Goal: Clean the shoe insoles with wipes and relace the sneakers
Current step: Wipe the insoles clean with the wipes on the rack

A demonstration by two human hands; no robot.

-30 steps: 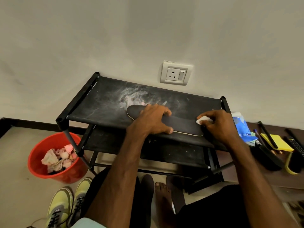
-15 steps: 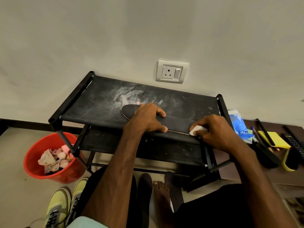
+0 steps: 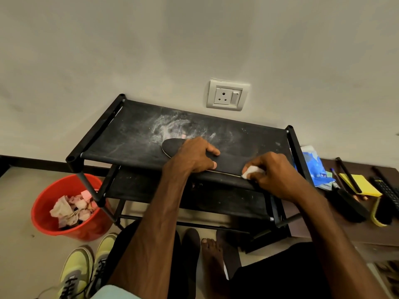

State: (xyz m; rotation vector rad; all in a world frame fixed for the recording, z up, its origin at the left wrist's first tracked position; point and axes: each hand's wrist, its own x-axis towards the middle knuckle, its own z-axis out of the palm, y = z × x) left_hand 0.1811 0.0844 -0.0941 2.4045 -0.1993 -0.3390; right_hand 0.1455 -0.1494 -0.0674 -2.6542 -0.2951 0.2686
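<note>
A dark insole (image 3: 228, 164) lies flat on the top shelf of a black shoe rack (image 3: 129, 137). My left hand (image 3: 194, 155) presses down on its middle, fingers spread over it and thumb at its near edge. My right hand (image 3: 274, 173) pinches a white wipe (image 3: 251, 172) against the insole's right end at the shelf's front edge. Two yellow-green sneakers (image 3: 84, 272) with dark laces stand on the floor at the lower left. Another dark insole (image 3: 191, 253) lies on the floor beside my bare foot.
A red bucket (image 3: 43, 221) holding crumpled used wipes sits on the floor to the left. At the right, a blue wipes pack (image 3: 313, 167), a yellow pad (image 3: 362, 184), pens, a remote and a brush (image 3: 382, 212) lie on a low brown table. A wall socket (image 3: 227, 94) is behind the rack.
My right hand has slid the wipe from the insole's upper right end down toward its near edge. The left hand has stayed pressing the insole.
</note>
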